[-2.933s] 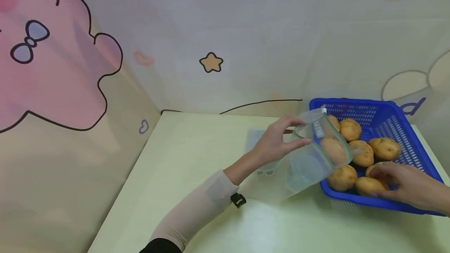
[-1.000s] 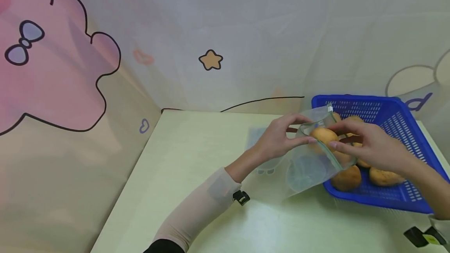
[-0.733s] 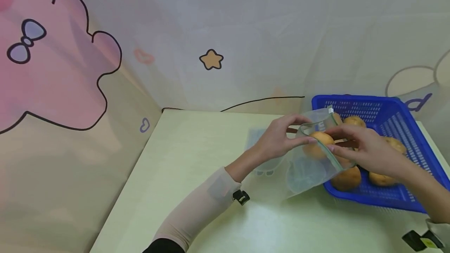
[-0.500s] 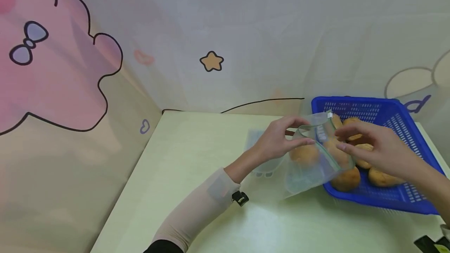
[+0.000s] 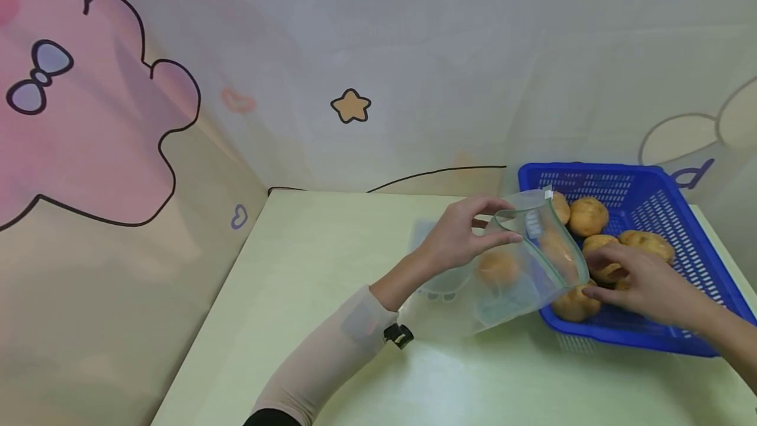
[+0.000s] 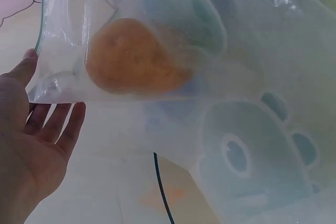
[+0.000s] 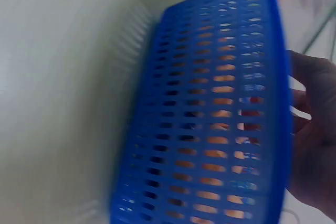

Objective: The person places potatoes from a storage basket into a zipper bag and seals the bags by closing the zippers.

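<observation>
left hand (image 5: 458, 238), thumb and fingers parted, grips a bag (image 5: 529, 284) with a potato (image 5: 499, 267) inside; right hand (image 5: 656, 284), half-open, seemingly empty, is over the basket (image 5: 627, 341) at right.

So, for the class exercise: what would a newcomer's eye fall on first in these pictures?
Probably the vivid blue basket of potatoes, at the right of the pale table. Next might come the clear bag in the left grip, overlapping the basket's left side in the head view, with a potato showing through it. The large pink cartoon figure on the backdrop also stands out, at upper left.
</observation>
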Tool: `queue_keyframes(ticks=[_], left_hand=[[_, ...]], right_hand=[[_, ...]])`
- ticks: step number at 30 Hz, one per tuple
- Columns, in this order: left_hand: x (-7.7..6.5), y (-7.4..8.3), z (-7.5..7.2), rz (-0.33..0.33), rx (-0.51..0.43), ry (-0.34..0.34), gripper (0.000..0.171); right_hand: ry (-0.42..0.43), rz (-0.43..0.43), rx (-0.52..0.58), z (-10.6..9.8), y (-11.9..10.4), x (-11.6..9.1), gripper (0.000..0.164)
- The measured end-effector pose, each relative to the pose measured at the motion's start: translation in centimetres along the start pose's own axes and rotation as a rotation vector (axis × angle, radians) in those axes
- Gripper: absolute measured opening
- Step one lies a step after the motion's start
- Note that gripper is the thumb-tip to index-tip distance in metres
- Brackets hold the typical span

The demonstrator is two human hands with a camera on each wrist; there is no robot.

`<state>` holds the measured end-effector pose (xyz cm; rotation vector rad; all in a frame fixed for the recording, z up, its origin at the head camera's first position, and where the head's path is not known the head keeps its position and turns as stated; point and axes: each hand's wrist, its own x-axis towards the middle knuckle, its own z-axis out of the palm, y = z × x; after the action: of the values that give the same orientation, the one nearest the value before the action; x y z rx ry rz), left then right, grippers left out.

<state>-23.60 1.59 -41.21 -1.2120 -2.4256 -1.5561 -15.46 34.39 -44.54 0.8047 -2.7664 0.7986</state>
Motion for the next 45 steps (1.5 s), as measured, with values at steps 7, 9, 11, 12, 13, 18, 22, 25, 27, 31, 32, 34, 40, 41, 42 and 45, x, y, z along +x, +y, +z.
queue_keyframes(ticks=[7, 9, 11, 12, 13, 18, 22, 25, 27, 31, 32, 34, 40, 41, 42, 45], left_hand=[[-0.2, -0.2, 0.2, -0.007, -0.03, -0.061, 0.047], [-0.3, -0.3, 0.4, -0.009, -0.032, -0.07, 0.047], [-0.4, -0.4, 0.5, -0.012, -0.034, -0.064, 0.047], [-0.5, -0.5, 0.6, -0.013, -0.04, -0.06, 0.047], [-0.5, -0.6, 0.7, -0.015, -0.042, -0.058, 0.047], [-0.5, -0.7, 0.8, -0.015, -0.061, -0.06, 0.047], [-0.5, -0.7, 0.7, -0.01, -0.06, -0.052, 0.047], [-0.6, -0.8, 0.6, -0.016, -0.056, -0.049, 0.047], [-0.6, -0.8, 0.6, -0.02, -0.054, -0.048, 0.046], [-0.5, -0.9, 0.7, -0.018, -0.057, -0.044, 0.046], [-0.5, -0.9, 0.7, -0.019, -0.061, -0.044, 0.046], [-0.3, -0.9, 0.7, -0.019, -0.074, -0.044, 0.046], [-0.2, -0.8, 0.7, -0.02, -0.094, -0.038, 0.045], [-0.1, -0.7, 0.7, -0.021, -0.089, -0.037, 0.045], [-0.1, -0.7, 0.7, -0.022, -0.086, -0.036, 0.045], [0.0, -0.6, 0.7, -0.027, -0.08, -0.04, 0.044]], right_hand=[[-0.142, 0.019, -0.088, 1.8, 0.5, -0.5, 0.047], [-0.185, 0.038, -0.093, 2.1, 0.5, -0.7, 0.051], [-0.218, 0.054, -0.085, 2.2, 0.5, -0.8, 0.056], [-0.229, 0.051, -0.088, 2.3, 0.5, -0.8, 0.059], [-0.235, 0.054, -0.089, 2.4, 0.5, -0.9, 0.062], [-0.19, 0.051, -0.117, 2.2, 0.4, -1.0, 0.064], [-0.114, 0.02, -0.157, 0.9, 0.3, -0.8, 0.064], [-0.069, 0.029, -0.187, -0.4, 0.3, -0.3, 0.066], [-0.043, 0.042, -0.211, -1.5, 0.3, 0.2, 0.067], [0.034, 0.075, -0.242, -3.8, 0.0, 1.5, 0.067], [0.061, 0.081, -0.243, -4.3, -0.2, 1.8, 0.067], [0.107, 0.105, -0.222, -5.2, -0.8, 2.3, 0.067], [0.159, 0.097, -0.074, -5.6, -4.0, 3.5, 0.068], [0.159, 0.074, -0.065, -5.4, -4.5, 3.7, 0.069], [0.158, 0.053, -0.063, -5.1, -4.9, 3.8, 0.07], [0.156, -0.021, -0.075, -4.4, -5.6, 4.2, 0.071]])
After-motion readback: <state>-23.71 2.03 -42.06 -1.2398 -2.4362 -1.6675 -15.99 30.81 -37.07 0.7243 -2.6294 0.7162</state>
